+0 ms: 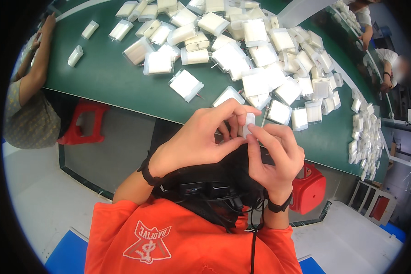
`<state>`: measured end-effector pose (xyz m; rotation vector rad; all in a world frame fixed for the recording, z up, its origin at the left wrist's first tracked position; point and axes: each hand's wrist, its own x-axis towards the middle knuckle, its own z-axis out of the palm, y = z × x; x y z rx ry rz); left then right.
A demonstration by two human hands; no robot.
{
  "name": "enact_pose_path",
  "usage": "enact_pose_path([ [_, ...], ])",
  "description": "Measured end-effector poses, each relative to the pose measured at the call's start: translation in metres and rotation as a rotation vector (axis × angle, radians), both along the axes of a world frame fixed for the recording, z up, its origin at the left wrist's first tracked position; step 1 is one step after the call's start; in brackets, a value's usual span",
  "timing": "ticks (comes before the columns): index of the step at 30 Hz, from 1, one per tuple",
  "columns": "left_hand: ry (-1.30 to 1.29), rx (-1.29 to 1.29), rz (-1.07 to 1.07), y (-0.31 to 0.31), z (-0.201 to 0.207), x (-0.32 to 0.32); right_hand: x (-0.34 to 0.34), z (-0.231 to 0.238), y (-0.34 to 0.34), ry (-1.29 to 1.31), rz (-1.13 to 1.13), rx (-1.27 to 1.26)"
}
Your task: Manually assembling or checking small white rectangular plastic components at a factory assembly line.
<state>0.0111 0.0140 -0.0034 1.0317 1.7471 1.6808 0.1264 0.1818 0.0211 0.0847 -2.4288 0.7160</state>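
Note:
A small white block-like piece (248, 123) is held up between my two hands, just over the near edge of the green table (118, 93). My left hand (196, 134) is closed, with thumb and fingers at the piece's left side and top. On its right side, the bent fingers and thumb of my right hand (278, 160) pinch it. My fingers hide part of the piece. Just beyond my hands lies a heap of white rectangular blocks (255, 83) with translucent sleeves. Thin pins or wires stick out of some, such as the separate block (186, 85) to the left.
More white blocks (366, 137) spread along the table's right side. Two small ones (76, 55) lie apart at the left. Another person (32, 100) sits at the left beside a red stool (84, 122). A second red stool (308, 189) stands right. Other workers are at the far right.

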Motion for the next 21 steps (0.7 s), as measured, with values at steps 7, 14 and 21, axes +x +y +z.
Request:
enact_pose_path([
  [7,0.038,0.022,0.035,0.002,-0.004,0.004,-0.011,0.003,0.002,0.002,0.048,0.065],
  [14,-0.037,0.07,0.032,0.002,-0.003,0.004,-0.01,0.017,0.017,-0.156,0.025,-0.348],
  [21,-0.006,0.035,0.007,-0.001,-0.005,0.006,-0.026,0.004,0.018,-0.214,0.048,-0.504],
])
